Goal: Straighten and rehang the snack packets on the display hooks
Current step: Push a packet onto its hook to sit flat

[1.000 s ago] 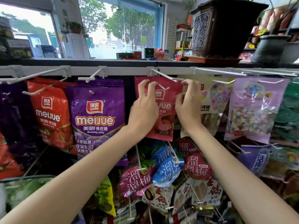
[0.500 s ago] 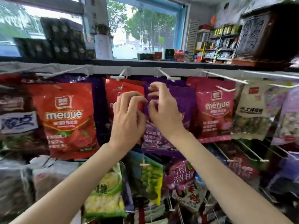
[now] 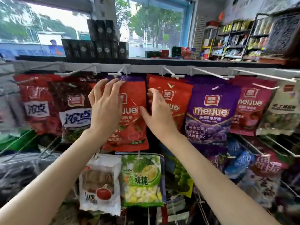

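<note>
Two red Meijue jelly packets hang side by side on the top rail. My left hand (image 3: 106, 106) lies with spread fingers on the upper left of the left red packet (image 3: 131, 120), fingertips near its top edge under a white hook (image 3: 115, 73). My right hand (image 3: 158, 114) rests with straight fingers against the left edge of the right red packet (image 3: 178, 98), thumb pointing at the gap between the two. A purple Meijue packet (image 3: 211, 114) hangs to the right, a pink one (image 3: 250, 111) beyond it.
White wire hooks (image 3: 209, 73) stick out toward me along the rail. Dark red packets (image 3: 73, 108) hang on the left. Lower rows hold a durian candy packet (image 3: 141, 179), a white hawthorn packet (image 3: 99, 184) and blue packets (image 3: 240, 161). Black boxes (image 3: 97, 46) stand on the ledge above.
The view has panned left along the rail. Both hands have moved from the purple packet's top onto the two red packets, fingers now spread flat instead of pinching.
</note>
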The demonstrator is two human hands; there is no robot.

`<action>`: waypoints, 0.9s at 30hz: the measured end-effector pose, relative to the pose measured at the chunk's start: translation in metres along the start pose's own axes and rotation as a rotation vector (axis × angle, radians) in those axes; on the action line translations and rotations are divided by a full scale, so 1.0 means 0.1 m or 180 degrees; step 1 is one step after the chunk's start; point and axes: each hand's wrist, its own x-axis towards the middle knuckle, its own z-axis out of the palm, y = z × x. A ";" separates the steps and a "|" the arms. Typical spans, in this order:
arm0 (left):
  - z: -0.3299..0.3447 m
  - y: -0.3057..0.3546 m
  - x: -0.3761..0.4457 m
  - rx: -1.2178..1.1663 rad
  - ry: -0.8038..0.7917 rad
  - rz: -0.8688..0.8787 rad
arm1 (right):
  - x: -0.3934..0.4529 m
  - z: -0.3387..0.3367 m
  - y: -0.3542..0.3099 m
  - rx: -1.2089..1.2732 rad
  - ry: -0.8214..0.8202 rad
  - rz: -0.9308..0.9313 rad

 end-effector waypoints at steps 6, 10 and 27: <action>-0.08 -0.06 0.13 -0.0230 -0.0141 0.0027 | 0.24 0.12 -0.21 0.1283 0.0296 0.0784; -0.09 -0.04 -0.08 -0.0798 0.0379 0.0120 | 0.22 -0.01 -0.40 0.1226 0.0407 -0.0312; 0.22 0.81 0.15 -0.1545 -0.0539 -0.0070 | -0.08 -1.09 0.44 0.0867 -0.0294 0.0104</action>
